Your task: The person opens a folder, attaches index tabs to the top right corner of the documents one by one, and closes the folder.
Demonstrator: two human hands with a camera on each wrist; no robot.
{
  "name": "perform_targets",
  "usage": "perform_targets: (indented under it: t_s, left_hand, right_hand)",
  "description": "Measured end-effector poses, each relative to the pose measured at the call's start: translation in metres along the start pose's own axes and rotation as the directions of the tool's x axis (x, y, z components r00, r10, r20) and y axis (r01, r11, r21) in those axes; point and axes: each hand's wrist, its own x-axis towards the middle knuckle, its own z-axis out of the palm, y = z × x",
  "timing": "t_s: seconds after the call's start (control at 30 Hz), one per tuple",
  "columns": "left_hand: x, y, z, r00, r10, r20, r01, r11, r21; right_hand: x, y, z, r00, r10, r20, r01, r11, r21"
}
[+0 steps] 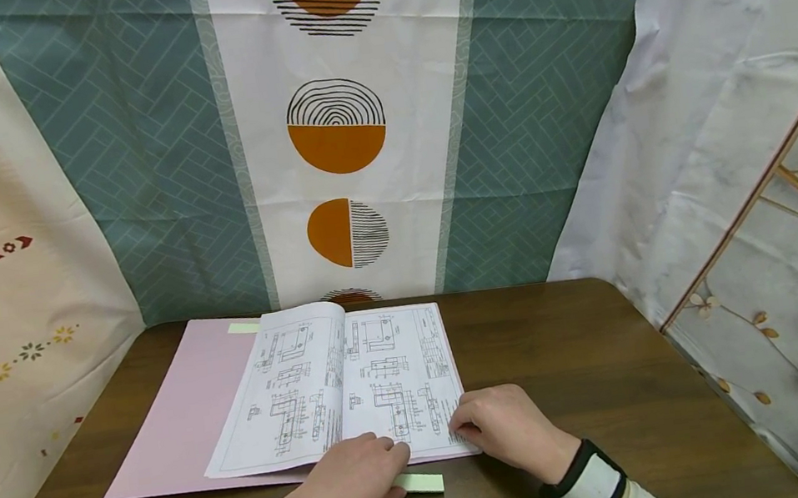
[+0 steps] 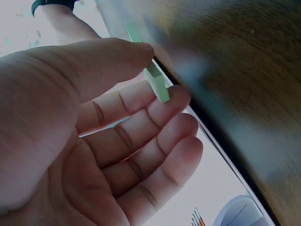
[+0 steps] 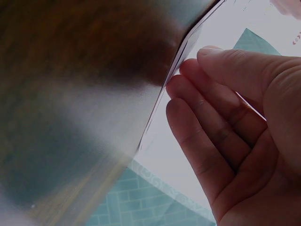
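Appearing light, pliable and easily creased, the green strip [image 1: 425,483] is pinched by fingers of the left hand [image 1: 348,483] just beside the open booklet [image 1: 412,348] and is best held by an end. Whether the booklet's corner is gripped by the right hand [image 1: 509,426] cannot be told; two strips, one pink folder [image 1: 171,414] and one booklet are counted.

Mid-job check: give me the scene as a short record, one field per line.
Left hand: pinches a pale green strip between thumb and fingers
Right hand: at the lower right corner of the right page; pinch unclear
Left page: technical drawings, like the right page
Pink cover: under the left page, extending leftward
Second green strip: near the cover's top edge
Surface: brown table
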Motion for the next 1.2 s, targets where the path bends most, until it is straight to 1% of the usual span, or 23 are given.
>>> perform_targets:
  t_s: [0.17,0.4,0.47,0.63,0.73,0.87,0.97,1.07,1.2]
  left_hand:
    - [-0.001,-0.002,0.001,1.000,0.021,0.002,-0.021,0.999,-0.037]
    - [-0.003,-0.003,0.003,0.999,0.048,-0.021,-0.049,0.999,-0.023]
    - [-0.002,-0.003,0.002,0.998,0.055,-0.041,-0.056,0.998,-0.023]
    - [-0.001,-0.005,-0.007,0.988,0.063,-0.139,-0.065,0.998,-0.014]
    - [0.003,-0.009,-0.014,0.985,0.037,-0.168,-0.041,0.999,-0.024]
    - [0.010,-0.014,-0.018,0.984,-0.007,-0.177,0.000,0.999,-0.037]
    - [0.016,-0.019,-0.018,0.980,-0.028,-0.199,0.021,0.999,-0.034]
    - [0.021,-0.022,-0.015,0.972,-0.048,-0.229,0.048,0.999,-0.009]
    - [0.024,-0.026,-0.011,0.957,-0.088,-0.275,0.099,0.995,0.028]
  right_hand:
    - [-0.001,-0.001,-0.001,1.000,0.004,0.000,-0.004,1.000,0.013]
    - [-0.001,-0.002,-0.001,1.000,0.005,0.000,-0.005,1.000,0.020]
    - [-0.002,-0.002,-0.001,1.000,0.002,-0.003,-0.002,1.000,0.015]
    - [-0.002,-0.001,-0.002,1.000,-0.005,-0.009,0.005,1.000,0.004]
    - [-0.001,-0.001,-0.003,1.000,-0.007,-0.005,0.007,1.000,0.005]
    - [0.001,-0.001,-0.005,1.000,0.000,0.015,0.000,1.000,0.023]
    - [0.002,0.000,-0.007,0.999,0.006,0.038,-0.007,0.999,0.040]
    - [0.004,0.001,-0.009,0.998,0.007,0.060,-0.011,0.998,0.057]
    - [0.009,0.001,-0.013,0.995,0.025,0.094,-0.033,0.996,0.082]
